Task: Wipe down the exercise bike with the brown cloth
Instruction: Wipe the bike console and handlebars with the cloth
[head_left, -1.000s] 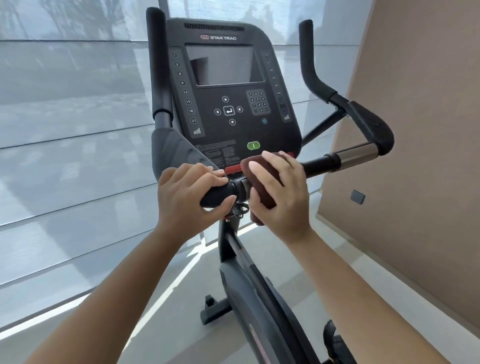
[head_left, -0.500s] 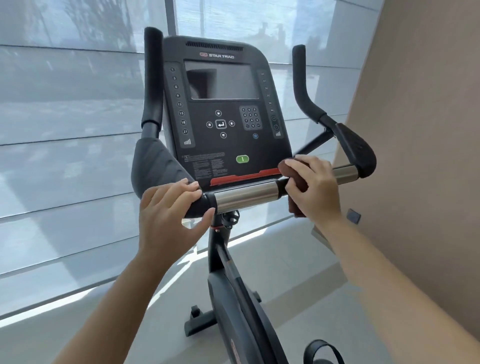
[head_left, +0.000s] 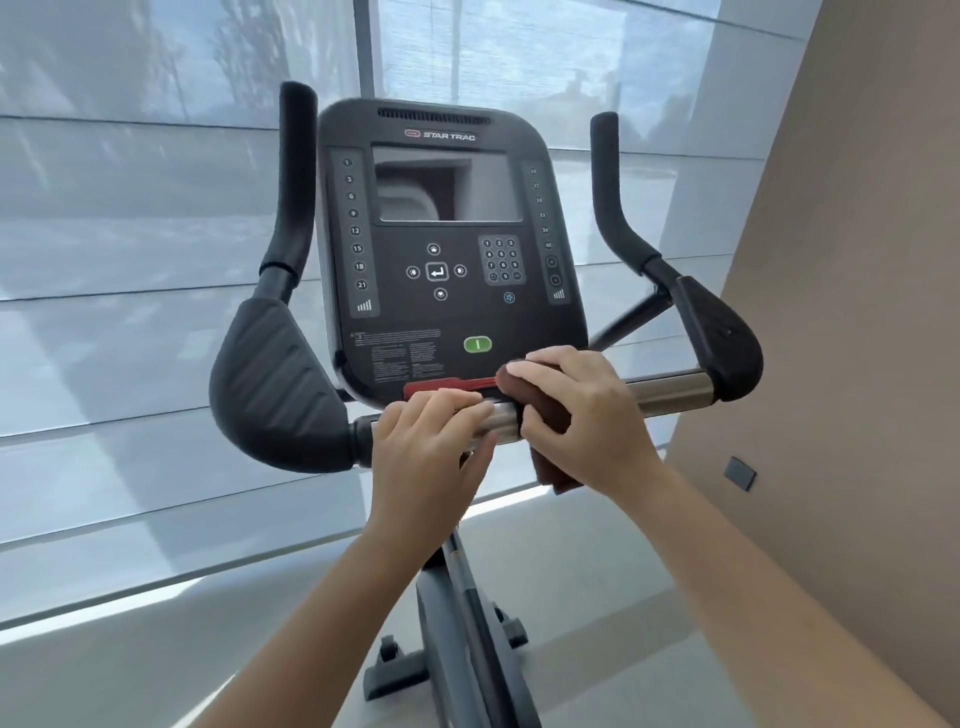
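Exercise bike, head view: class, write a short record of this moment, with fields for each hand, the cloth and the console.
left hand: holds the metal bar, just left of the brown cloth
right hand: grips the brown cloth round the same bar
brown cloth: wrapped over the bar, one end hanging below
console: above the bar, green button near its lower edge

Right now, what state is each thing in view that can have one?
brown cloth: wrapped over the crossbar, tail hanging below.
right hand: grips the brown cloth round the crossbar.
left hand: holds the bare crossbar, fingers curled over it.
console screen: dark, showing only reflections.
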